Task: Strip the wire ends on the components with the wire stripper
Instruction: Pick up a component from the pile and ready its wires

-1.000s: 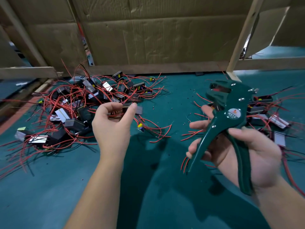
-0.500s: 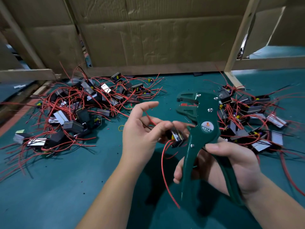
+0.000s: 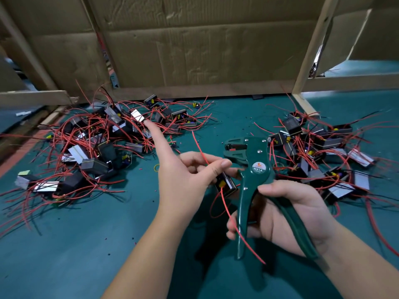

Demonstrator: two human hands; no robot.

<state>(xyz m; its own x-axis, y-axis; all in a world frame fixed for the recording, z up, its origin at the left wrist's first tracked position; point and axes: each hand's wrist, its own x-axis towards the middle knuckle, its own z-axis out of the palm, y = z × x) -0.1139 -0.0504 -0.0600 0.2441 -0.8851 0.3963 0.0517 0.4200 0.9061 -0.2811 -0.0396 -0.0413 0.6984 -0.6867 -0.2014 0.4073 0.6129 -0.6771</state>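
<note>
My right hand [image 3: 287,212] grips the handles of a green wire stripper [image 3: 254,169], its jaws pointing up and left. My left hand [image 3: 183,178] holds a small black component [image 3: 225,184] just left of the stripper, pinching one of its red wires [image 3: 199,147] between thumb and fingers while the index finger sticks out straight. Another red wire [image 3: 239,231] hangs down from the component across the stripper's handle. The jaws hold no wire that I can see.
A big heap of black components with red wires [image 3: 97,147] lies on the green mat [image 3: 64,255] at the left. A smaller heap [image 3: 323,152] lies at the right. Cardboard walls [image 3: 194,50] and wooden bars [image 3: 308,55] close off the back.
My left hand picked a component from the left heap and brought it to the stripper. My right hand moved the stripper left toward the middle. The wire now stands up between my fingers.
</note>
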